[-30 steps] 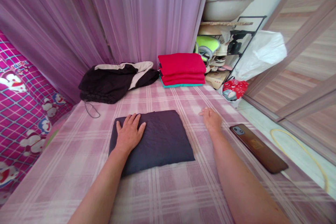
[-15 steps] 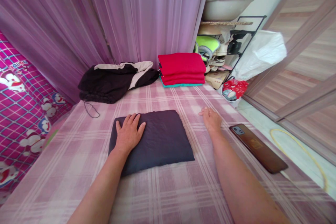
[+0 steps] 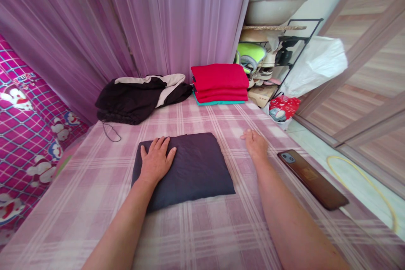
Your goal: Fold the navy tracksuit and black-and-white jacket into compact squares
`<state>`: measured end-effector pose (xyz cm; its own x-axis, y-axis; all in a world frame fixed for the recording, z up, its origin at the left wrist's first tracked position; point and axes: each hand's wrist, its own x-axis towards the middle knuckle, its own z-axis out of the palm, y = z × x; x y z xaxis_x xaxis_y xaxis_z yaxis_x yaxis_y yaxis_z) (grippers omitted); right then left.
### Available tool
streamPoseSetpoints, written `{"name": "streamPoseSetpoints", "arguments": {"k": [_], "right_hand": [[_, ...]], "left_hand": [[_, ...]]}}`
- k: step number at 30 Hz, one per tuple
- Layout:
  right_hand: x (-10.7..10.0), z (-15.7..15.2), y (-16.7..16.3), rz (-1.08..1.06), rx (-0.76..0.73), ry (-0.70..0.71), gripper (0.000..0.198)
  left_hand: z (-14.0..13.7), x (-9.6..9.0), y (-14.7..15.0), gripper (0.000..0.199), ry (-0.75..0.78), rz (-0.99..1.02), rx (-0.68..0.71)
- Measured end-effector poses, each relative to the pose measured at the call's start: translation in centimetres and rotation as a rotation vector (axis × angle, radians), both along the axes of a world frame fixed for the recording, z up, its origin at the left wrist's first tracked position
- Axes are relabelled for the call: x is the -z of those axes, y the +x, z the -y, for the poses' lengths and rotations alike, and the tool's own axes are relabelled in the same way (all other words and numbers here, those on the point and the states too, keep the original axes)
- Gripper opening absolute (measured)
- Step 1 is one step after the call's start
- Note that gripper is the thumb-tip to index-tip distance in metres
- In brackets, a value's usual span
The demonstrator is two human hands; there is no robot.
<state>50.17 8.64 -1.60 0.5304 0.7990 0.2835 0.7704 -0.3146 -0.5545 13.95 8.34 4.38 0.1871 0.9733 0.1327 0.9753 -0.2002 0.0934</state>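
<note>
A dark grey-blue folded garment (image 3: 196, 168) lies flat on the checked pink-and-white bed cover (image 3: 202, 236). Spread across its left part is my left hand (image 3: 157, 158), palm down with the fingers apart. My right hand (image 3: 255, 143) rests on the cover to the right of the garment, not touching it. Its fingers are curled in, and nothing shows in them. Beyond it to the right is a brown-backed phone (image 3: 311, 179) with a white cable plugged in.
At the back lie a black-and-white garment (image 3: 133, 97) with a drawstring and a stack of folded red cloth (image 3: 220, 78) over a teal piece. Purple curtains (image 3: 177, 17) hang behind. To the right stand a shoe rack (image 3: 292, 65), a white plastic bag (image 3: 322, 65) and wood-panelled doors (image 3: 357, 71).
</note>
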Motion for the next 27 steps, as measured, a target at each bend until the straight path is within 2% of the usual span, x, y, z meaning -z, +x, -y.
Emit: {"name": "streamPoseSetpoints", "arguments": {"k": [21, 23, 27], "right_hand": [[-0.6, 0.1, -0.3, -0.002, 0.01, -0.054, 0.054], [-0.7, 0.0, -0.4, 0.01, -0.039, -0.016, 0.05], [-0.6, -0.3, -1.2, 0.071, -0.228, 0.096, 0.044]], "left_hand": [[-0.1, 0.0, -0.1, 0.055, -0.008, 0.0, 0.003], [-0.1, 0.0, -0.1, 0.055, -0.013, 0.007, 0.003], [0.0, 0.0, -0.1, 0.055, -0.01, 0.014, 0.005]]}}
